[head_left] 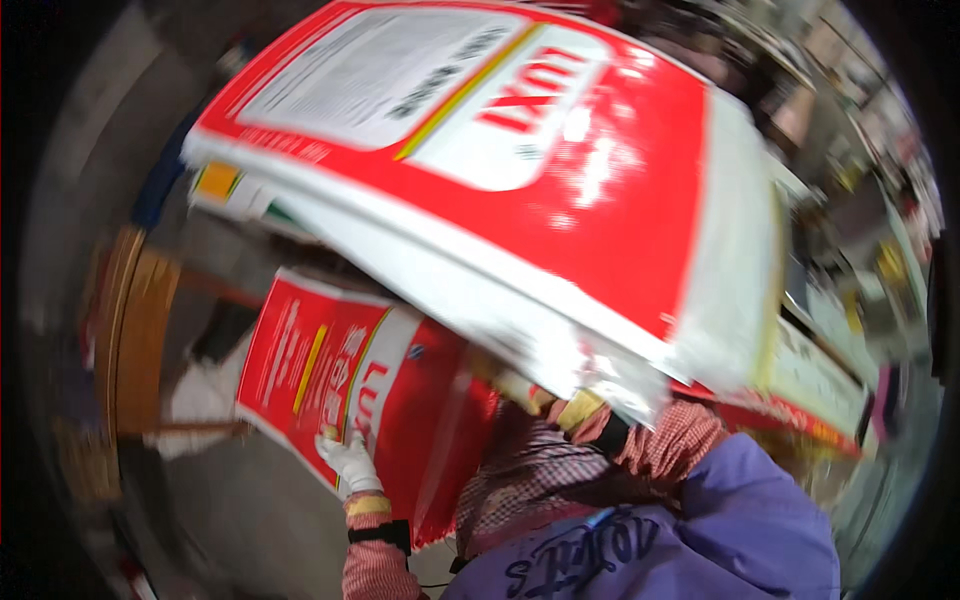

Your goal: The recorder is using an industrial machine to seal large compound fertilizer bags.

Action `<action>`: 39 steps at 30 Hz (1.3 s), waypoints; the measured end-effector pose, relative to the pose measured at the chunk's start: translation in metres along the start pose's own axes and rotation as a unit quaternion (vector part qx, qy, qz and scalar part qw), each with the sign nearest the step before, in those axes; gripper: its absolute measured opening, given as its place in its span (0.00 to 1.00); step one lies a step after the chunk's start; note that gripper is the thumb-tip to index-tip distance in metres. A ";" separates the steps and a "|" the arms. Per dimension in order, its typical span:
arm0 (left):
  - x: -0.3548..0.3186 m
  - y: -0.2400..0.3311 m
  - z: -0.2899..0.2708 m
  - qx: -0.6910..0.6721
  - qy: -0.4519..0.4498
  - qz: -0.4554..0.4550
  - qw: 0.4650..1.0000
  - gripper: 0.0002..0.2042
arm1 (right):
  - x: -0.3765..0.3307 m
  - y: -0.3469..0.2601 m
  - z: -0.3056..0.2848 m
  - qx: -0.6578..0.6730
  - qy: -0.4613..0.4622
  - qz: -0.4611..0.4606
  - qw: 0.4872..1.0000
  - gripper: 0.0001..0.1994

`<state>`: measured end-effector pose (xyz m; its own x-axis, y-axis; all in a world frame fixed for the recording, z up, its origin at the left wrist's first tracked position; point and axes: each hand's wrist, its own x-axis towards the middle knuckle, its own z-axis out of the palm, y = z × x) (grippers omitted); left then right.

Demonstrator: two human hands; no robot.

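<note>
A thick stack of large red and white printed sheets (pixel 560 200) is raised and tilted across the upper middle of the view. My right hand (pixel 525 388), in a light glove with a yellow cuff, is under its lower edge and mostly hidden, bearing it. Below lies a second pile of red printed sheets (pixel 400 400). My left hand (pixel 350 460), in a white glove, grips that pile's near left edge with its fingers curled. Checked red sleeves and a purple vest fill the bottom of the frame.
A brown wooden frame (pixel 140 340) stands at the left on a grey floor (pixel 250 510). More printed sheets (pixel 810 380) lie at the right under the raised stack. Blurred shelves and goods line the far right.
</note>
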<state>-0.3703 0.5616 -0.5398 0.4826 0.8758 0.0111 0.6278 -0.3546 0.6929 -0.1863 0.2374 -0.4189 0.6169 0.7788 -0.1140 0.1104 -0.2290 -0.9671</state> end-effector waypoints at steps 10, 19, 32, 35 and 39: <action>-0.151 0.409 0.017 -0.086 -0.206 0.615 0.756 0.18 | -0.121 -0.069 -0.022 -0.144 -0.076 0.091 0.982 0.16; -0.201 0.465 0.094 0.057 -0.216 0.685 0.693 0.12 | -0.189 -0.099 -0.106 -0.138 0.144 -0.088 0.976 0.07; -0.176 0.485 0.078 -0.186 -0.517 0.306 0.777 0.14 | -0.129 -0.113 -0.206 -0.239 0.367 0.144 0.887 0.17; -0.171 0.495 0.069 -0.216 -0.600 0.211 0.741 0.14 | -0.119 -0.126 -0.195 -0.171 0.369 0.115 0.906 0.16; -0.158 0.506 0.057 -0.269 -0.671 0.175 0.668 0.10 | -0.121 -0.132 -0.181 -0.187 0.341 0.132 0.912 0.15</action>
<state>-0.0938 0.2248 -0.2320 0.8822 -0.4404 -0.1664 0.1967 0.0237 0.9802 -0.1349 0.0677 -0.2368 0.9875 0.1522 -0.0416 0.0661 -0.6382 -0.7671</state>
